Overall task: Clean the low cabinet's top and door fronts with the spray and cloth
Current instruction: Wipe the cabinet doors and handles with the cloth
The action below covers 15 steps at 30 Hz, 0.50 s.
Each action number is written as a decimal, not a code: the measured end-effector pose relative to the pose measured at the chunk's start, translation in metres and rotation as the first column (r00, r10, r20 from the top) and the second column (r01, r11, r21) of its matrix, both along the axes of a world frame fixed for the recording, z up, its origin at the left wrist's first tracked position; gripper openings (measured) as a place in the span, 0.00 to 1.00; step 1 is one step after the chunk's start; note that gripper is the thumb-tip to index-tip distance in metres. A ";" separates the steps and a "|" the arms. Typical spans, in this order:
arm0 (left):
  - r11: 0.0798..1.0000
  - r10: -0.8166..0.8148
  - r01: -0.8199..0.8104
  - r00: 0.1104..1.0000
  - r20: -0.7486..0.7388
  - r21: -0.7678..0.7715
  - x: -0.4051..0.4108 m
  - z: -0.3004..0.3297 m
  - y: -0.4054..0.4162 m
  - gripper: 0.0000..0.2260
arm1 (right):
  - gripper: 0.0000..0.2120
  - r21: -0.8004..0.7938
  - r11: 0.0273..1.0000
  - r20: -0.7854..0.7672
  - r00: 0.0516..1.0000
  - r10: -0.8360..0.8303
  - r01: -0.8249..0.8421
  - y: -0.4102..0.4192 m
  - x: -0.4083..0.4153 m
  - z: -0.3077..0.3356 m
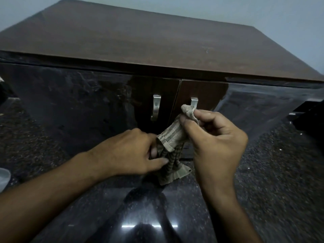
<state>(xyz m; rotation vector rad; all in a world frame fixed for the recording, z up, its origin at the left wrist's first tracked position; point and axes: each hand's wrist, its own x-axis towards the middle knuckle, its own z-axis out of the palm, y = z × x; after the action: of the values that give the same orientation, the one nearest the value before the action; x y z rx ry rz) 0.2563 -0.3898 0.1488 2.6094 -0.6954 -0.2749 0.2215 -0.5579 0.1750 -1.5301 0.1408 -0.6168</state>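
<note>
A low cabinet with a brown wooden top (140, 37) fills the upper half of the view. Its two glossy dark door fronts (73, 102) meet at the middle, each with a metal handle; the left handle (155, 107) is fully visible, the right handle (193, 102) is partly hidden. A beige striped cloth (172, 135) hangs in front of the doors, held by both hands. My left hand (129, 153) pinches its bunched lower part. My right hand (215, 137) grips its upper end between thumb and fingers. No spray bottle is in view.
The floor is dark speckled polished stone (271, 172) with light reflections near the bottom. A pale wall (263, 11) stands behind the cabinet. A dark object (310, 116) sits at the right edge and a pale grey object (3, 178) at the left edge.
</note>
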 end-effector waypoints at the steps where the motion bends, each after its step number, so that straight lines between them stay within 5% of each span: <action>1: 0.999 0.036 -0.036 0.999 -0.029 -0.025 0.000 0.001 -0.002 0.18 | 0.07 0.087 0.995 -0.029 0.998 0.052 -0.049 -0.002 -0.001 0.005; 5: 0.996 0.066 -0.080 0.968 -0.243 -0.050 0.000 -0.004 -0.006 0.34 | 0.06 0.531 0.791 0.003 0.934 0.357 -0.304 -0.008 -0.003 0.024; 9: 0.989 -0.042 -0.026 0.891 -0.452 -0.145 -0.013 -0.030 -0.010 0.12 | 0.07 0.645 0.585 0.137 0.828 0.543 -0.491 -0.026 0.000 0.034; 11: 0.928 0.015 -0.225 0.819 -0.573 -0.298 -0.013 -0.032 -0.009 0.03 | 0.06 0.670 0.561 0.101 0.808 0.580 -0.487 -0.034 0.001 0.031; 15: 0.758 0.028 -0.504 0.659 -0.751 -0.414 -0.008 -0.012 -0.009 0.15 | 0.16 0.648 0.673 -0.268 0.720 0.640 -0.357 -0.055 0.003 -0.018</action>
<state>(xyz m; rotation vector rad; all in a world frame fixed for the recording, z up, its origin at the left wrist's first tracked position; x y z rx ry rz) 0.2484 -0.3987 0.1364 1.7249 -0.0423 -0.7770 0.2242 -0.6124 0.1570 -1.0283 0.2261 0.2820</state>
